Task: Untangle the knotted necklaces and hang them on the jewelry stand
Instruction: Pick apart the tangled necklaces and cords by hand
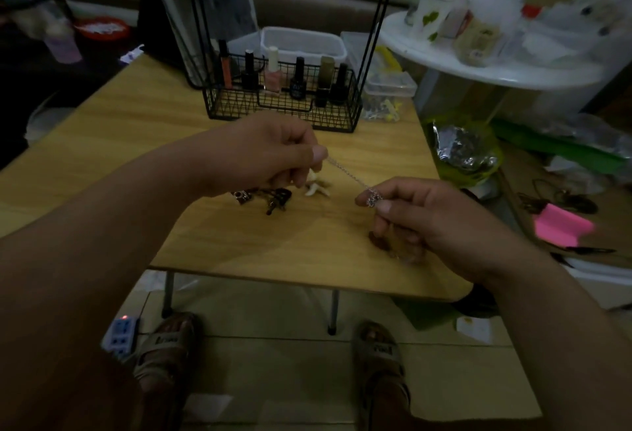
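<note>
While a silver chain (345,172) was stretched between the fingers (318,153), one end was pinched by the left hand (270,153), its knotted clump by the right hand (424,218).

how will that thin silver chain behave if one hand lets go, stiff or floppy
Probably floppy: the silver chain runs straight only because the left hand and right hand pull it taut. Likely very light, its links being so fine. The bunched knot the right hand pinches may snag or tighten if tugged.
</note>
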{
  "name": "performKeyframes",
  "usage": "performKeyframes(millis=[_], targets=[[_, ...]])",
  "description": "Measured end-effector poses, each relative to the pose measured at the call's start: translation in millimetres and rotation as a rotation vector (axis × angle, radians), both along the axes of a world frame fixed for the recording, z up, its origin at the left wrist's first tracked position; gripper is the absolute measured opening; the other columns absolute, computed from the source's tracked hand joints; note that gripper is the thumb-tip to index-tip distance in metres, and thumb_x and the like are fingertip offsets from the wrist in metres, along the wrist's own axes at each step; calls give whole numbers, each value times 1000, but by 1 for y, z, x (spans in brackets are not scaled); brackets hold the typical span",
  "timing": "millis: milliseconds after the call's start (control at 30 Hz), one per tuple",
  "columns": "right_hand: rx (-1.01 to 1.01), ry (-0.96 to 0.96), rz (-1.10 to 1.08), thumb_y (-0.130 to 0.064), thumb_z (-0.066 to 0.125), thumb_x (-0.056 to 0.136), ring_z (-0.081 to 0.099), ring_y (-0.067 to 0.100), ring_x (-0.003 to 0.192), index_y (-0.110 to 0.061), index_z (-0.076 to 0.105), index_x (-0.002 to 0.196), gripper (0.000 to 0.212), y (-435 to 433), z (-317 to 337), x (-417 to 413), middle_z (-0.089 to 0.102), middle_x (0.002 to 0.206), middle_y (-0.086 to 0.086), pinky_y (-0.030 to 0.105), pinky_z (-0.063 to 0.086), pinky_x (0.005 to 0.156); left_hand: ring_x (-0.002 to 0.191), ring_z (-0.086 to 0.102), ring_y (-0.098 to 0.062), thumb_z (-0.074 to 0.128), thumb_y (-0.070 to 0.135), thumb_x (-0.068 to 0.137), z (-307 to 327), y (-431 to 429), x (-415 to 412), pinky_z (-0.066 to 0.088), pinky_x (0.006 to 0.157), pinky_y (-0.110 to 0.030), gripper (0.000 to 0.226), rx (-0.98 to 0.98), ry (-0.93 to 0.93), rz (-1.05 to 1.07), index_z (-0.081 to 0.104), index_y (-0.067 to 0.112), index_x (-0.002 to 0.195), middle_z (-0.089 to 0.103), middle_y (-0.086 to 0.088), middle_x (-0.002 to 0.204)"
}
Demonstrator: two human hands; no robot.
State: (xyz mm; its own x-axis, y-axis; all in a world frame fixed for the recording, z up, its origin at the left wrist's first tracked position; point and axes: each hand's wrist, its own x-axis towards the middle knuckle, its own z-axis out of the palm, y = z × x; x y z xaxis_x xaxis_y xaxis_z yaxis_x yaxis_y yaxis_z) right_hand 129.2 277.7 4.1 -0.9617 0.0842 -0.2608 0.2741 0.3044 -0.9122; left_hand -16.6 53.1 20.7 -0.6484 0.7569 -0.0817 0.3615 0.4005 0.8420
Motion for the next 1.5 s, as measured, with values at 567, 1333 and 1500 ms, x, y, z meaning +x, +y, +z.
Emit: performKeyframes(millis=[567,1333,1500], targets=[[-327,108,-184,-19,54,102,56,13,65,-11,67,104,15,-26,14,-27,67,83,4,24,43,55,77,66,-17,48,16,110,-5,12,7,54,64,-25,23,194,-220,-23,70,9,114,72,-6,87],[-92,47,-149,-25,59,99,62,17,70,-12,73,89,21,-13,11,-12,69,79,6,31,45,64,81,71,-8,68,26,99,-6,13,6,57,69,-19,6,92,25,47,70,20,98,75,3,89],[-123,21,-72,-41,64,82,64,22,74,-7,70,98,39,-11,10,-12,70,83,9,33,50,68,89,67,-20,59,25,103,-1,22,4,54,78,-35,20,333,-326,4,67,10,92,71,-4,92]])
